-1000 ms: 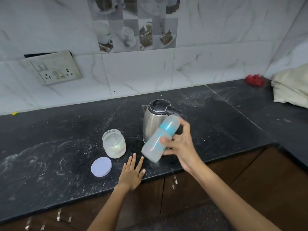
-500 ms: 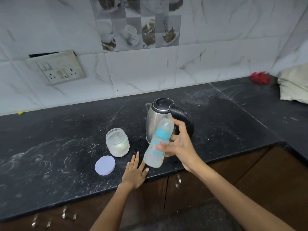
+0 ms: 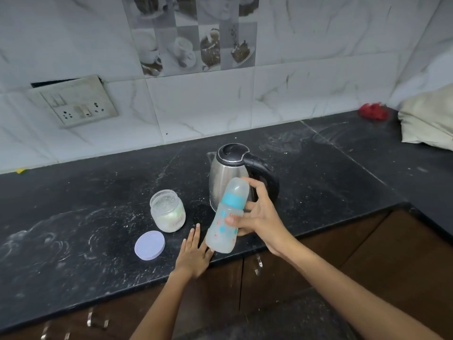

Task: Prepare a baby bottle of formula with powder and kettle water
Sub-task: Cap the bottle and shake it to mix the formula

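Head view: the right hand (image 3: 259,217) grips the baby bottle (image 3: 226,217) round its middle, thumb across the printed side and fingers behind, holding it tilted in the air just above the front edge of the worktop (image 3: 73,229), in front of the kettle (image 3: 232,177). The bottle's teal collar and clear cap are on, and cloudy whitish liquid fills it, so powder and water look to be already inside and the top closed. The left hand (image 3: 193,253) lies flat on the worktop at the front edge, fingers straight and holding nothing, just beside the bottle's base. The powder jar (image 3: 168,211) stands uncovered to the left of the kettle, its pale lid (image 3: 149,245) lying flat nearer the front edge. By my judgement the mixing is the step in hand. What seems left is setting the bottle down and putting the lid back on the jar.
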The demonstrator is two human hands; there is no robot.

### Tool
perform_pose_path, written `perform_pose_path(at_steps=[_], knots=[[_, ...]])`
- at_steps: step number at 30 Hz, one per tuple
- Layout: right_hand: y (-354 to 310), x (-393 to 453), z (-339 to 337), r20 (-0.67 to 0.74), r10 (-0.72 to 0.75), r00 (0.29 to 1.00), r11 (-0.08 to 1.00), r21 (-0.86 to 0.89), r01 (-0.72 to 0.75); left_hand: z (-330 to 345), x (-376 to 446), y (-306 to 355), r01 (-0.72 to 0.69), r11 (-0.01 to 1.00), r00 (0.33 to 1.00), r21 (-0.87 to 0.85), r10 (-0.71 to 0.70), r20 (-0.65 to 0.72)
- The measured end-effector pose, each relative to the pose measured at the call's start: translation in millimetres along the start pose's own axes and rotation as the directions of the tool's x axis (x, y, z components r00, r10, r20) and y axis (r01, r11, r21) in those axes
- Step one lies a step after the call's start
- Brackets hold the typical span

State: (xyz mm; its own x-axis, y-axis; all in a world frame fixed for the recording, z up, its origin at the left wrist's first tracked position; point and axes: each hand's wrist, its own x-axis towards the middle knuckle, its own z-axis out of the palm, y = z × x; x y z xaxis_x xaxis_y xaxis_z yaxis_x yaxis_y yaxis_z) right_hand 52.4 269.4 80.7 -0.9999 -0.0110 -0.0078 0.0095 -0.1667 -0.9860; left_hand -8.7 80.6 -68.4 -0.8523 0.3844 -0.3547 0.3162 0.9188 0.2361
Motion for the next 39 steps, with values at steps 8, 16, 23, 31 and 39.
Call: perform_pose_path(at_steps=[8,16,23,31,39], knots=[[-1,1,-4,-0.042,-0.016,0.999,1.0,-0.01,0.015,-4,6,1,-0.015,1.0,1.0,-0.002,0.015,-0.023],[5,-1,1,-0.024,-0.007,1.0,1.0,-0.017,0.006,-1,2,0,-0.015,1.0,1.0,0.007,0.015,-0.017],[3,0,3,0.0,0.0,1.0,1.0,-0.01,0.0,0,3,-3,-0.007,1.0,1.0,0.013,0.007,-0.006],[4,-1,10,-0.007,0.002,1.0,0.999,-0.049,-0.002,-1,2,-1,-0.014,1.0,1.0,0.021,0.014,-0.005],[-13,8,-5,-0.069,0.073,0.995,0.955,0.293,-0.05,1,5,-3,-0.008,1.0,1.0,0.024,0.009,-0.007]])
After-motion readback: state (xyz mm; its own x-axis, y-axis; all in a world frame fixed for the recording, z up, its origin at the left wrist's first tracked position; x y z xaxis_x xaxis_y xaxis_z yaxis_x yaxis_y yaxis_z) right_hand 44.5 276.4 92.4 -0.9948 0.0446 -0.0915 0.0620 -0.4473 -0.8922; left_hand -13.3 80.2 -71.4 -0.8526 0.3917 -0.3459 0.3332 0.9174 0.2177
